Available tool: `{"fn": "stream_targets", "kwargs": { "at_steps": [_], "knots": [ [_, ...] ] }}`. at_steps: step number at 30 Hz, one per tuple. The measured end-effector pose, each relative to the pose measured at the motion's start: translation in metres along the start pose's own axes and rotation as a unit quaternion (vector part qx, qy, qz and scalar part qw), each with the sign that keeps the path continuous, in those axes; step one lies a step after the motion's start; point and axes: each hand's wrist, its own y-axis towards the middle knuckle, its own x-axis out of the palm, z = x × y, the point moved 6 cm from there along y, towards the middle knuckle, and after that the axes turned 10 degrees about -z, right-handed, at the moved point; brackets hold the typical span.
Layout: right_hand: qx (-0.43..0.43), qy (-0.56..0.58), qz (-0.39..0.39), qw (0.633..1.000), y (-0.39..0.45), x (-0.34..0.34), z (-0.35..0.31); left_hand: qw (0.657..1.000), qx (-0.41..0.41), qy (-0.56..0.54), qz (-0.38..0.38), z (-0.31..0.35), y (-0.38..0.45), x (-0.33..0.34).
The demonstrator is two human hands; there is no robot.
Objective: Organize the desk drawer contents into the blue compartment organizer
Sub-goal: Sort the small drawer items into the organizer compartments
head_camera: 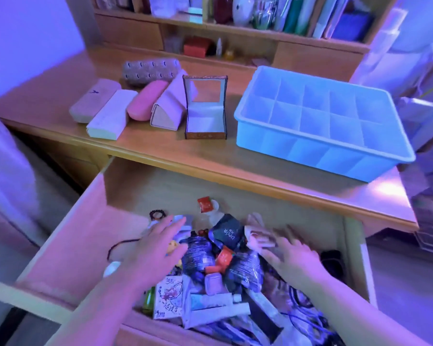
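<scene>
Drawer [90, 236] pulled out under the tabletop [210, 158] edge; bare floor at its left and back, clutter heaped centre to right. Up top: row of cases [105, 111], open small box [205, 113], then blue organizer [320, 121] (compartments bare) at right. Left hand [158, 245] flat, fingers spread over the clutter. Right hand [293, 258] blurred, fingers loosely extended, grip unclear.

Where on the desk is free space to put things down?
Bare desk runs along the front edge before the cases and open box. The blue organizer compartments look empty. The drawer is crowded under both hands.
</scene>
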Motion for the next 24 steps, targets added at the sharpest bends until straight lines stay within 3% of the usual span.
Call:
{"fn": "stream_targets", "kwargs": {
  "at_steps": [3, 6, 10, 12, 15, 18, 20, 24],
  "knots": [
    [-0.063, -0.048, 0.017, 0.997, -0.011, 0.020, 0.006, 0.994, -0.003, 0.078, -0.081, 0.046, 0.006, 0.025],
    [-0.156, -0.034, -0.007, 0.987, -0.026, 0.028, 0.012, 0.977, -0.011, 0.189, -0.101, 0.061, 0.000, 0.047],
    [-0.237, -0.031, -0.033, 0.970, -0.052, 0.029, 0.029, 0.973, 0.005, 0.203, -0.112, 0.065, -0.019, 0.052],
    [-0.246, -0.038, -0.017, 0.968, -0.063, 0.027, 0.039, 0.978, 0.033, 0.195, -0.068, 0.079, -0.029, 0.049],
    [-0.251, -0.031, 0.022, 0.967, -0.076, 0.026, 0.048, 0.992, 0.103, 0.074, 0.020, 0.112, -0.039, 0.048],
    [-0.278, -0.010, 0.049, 0.959, -0.086, 0.026, 0.045, 0.985, 0.135, 0.095, -0.042, 0.140, -0.034, 0.070],
    [-0.293, 0.028, 0.061, 0.954, -0.090, 0.026, 0.043, 0.983, 0.099, 0.124, -0.087, 0.144, -0.026, 0.082],
    [-0.304, 0.082, 0.060, 0.947, -0.092, 0.029, 0.043, 0.989, 0.048, 0.116, -0.075, 0.137, -0.021, 0.082]
  ]
}}
